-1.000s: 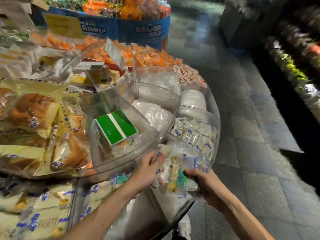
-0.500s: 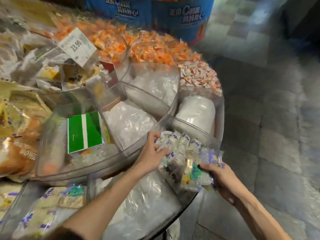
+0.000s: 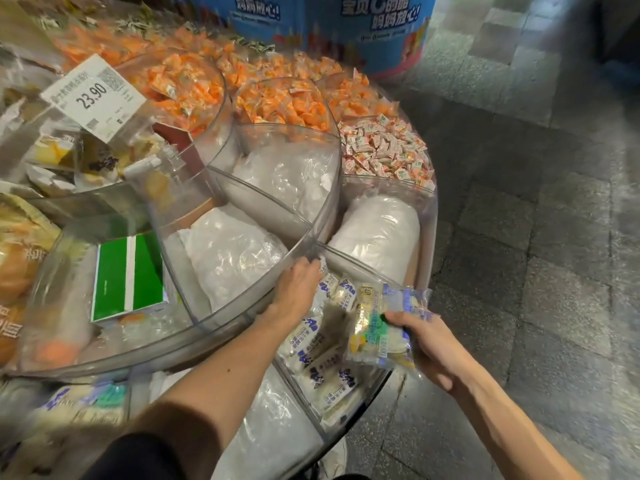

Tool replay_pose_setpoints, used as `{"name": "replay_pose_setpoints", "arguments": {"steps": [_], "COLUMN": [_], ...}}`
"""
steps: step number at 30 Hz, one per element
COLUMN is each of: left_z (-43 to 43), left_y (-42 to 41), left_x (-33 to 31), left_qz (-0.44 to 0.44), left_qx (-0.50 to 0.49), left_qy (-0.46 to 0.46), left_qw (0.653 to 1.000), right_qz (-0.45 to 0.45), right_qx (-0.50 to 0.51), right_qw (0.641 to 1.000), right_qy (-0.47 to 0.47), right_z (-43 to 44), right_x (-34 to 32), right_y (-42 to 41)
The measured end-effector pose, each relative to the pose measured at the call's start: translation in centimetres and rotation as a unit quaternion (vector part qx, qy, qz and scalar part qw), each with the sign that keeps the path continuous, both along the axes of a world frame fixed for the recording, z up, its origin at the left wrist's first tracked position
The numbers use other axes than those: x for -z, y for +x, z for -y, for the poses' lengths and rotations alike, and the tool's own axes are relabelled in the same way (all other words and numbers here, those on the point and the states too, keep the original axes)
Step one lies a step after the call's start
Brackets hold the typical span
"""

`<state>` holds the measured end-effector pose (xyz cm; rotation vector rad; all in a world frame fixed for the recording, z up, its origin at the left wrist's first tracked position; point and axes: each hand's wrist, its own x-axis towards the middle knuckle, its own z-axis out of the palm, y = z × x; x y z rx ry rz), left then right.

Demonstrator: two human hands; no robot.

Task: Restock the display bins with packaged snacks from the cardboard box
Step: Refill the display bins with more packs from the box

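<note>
My left hand [image 3: 296,289] reaches palm-down into a clear acrylic display bin [image 3: 360,263] on the lower tier. Its curled fingers hold white-and-blue snack packets [image 3: 325,362] at the bin's inner corner, and the fingertips are partly hidden. Just right of the bin's outer edge, my right hand [image 3: 427,344] grips a clear bag of small snacks [image 3: 379,327] printed in yellow, green and blue. The cardboard box is out of view.
Upper-tier bins hold white plastic bags [image 3: 228,258] and a green box [image 3: 130,271]. Orange candies [image 3: 284,105] and pink-white candies [image 3: 384,147] fill the far bins. A price tag [image 3: 91,95] reads 23.90. Tiled floor [image 3: 536,237] lies to the right, and a blue drum display [image 3: 346,26] stands behind.
My head has tilted down and closer to the bins. My left hand pushed further into the bin's inner corner. My right hand kept the bag and shifted slightly right.
</note>
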<state>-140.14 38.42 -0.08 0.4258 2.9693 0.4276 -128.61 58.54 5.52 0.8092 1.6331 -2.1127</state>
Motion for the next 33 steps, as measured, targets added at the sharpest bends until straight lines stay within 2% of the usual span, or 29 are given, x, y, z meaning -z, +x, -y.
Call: {"name": "replay_pose_setpoints", "arguments": {"steps": [3, 6, 8, 10, 11, 12, 13, 15, 17, 20, 27, 31, 33], "left_z": [0.1, -0.3, -0.4, 0.0, 0.1, 0.4, 1.0, 2.8, 5.1, 8.8, 19.6, 25.1, 27.0], "left_y": [0.2, 0.5, 0.8, 1.6, 2.1, 2.6, 3.3, 4.8, 6.8, 9.6, 17.7, 22.5, 24.2], "left_x": [0.6, 0.6, 0.3, -1.5, -2.9, -4.2, -5.5, -7.4, -8.6, -9.0, -9.5, -9.2, -8.5], "left_qz": [-0.040, -0.061, -0.052, -0.014, 0.049, 0.123, 0.177, 0.244, 0.270, 0.262, 0.215, 0.174, 0.180], "left_qx": [0.049, 0.078, 0.051, -0.025, -0.075, -0.124, -0.150, -0.152, -0.144, -0.189, -0.358, -0.407, -0.408], "left_qy": [-0.158, -0.211, -0.152, 0.034, 0.149, 0.237, 0.280, 0.302, 0.314, 0.375, 0.483, 0.553, 0.556], "left_qw": [0.985, 0.973, 0.986, 0.999, 0.985, 0.956, 0.932, 0.909, 0.898, 0.869, 0.769, 0.706, 0.702], "right_qz": [0.010, -0.012, -0.010, -0.014, -0.023, -0.041, -0.048, -0.045, -0.074, -0.079, -0.077, -0.058, -0.053], "right_qx": [-0.007, -0.065, -0.070, -0.101, -0.121, -0.130, -0.136, -0.145, -0.158, -0.217, -0.288, -0.330, -0.336], "right_qw": [1.000, 0.998, 0.997, 0.995, 0.992, 0.990, 0.989, 0.988, 0.984, 0.973, 0.949, 0.938, 0.937], "right_qy": [-0.006, -0.005, -0.007, 0.012, 0.033, 0.029, 0.014, -0.018, -0.025, 0.004, -0.106, -0.089, -0.079], "right_z": [-0.1, -0.4, 0.0, 0.3, 0.3, 0.7, 1.4, 3.0, 5.6, 9.9, 21.5, 26.0, 28.1], "right_x": [0.4, 1.1, 0.4, -0.5, -0.6, -1.0, -1.7, -2.0, -2.2, -2.7, -2.7, -2.0, -1.9], "right_y": [-0.7, -1.2, -1.7, -2.0, -2.2, -2.3, -2.4, -3.0, -3.4, -3.3, -0.4, 1.9, 3.1]}}
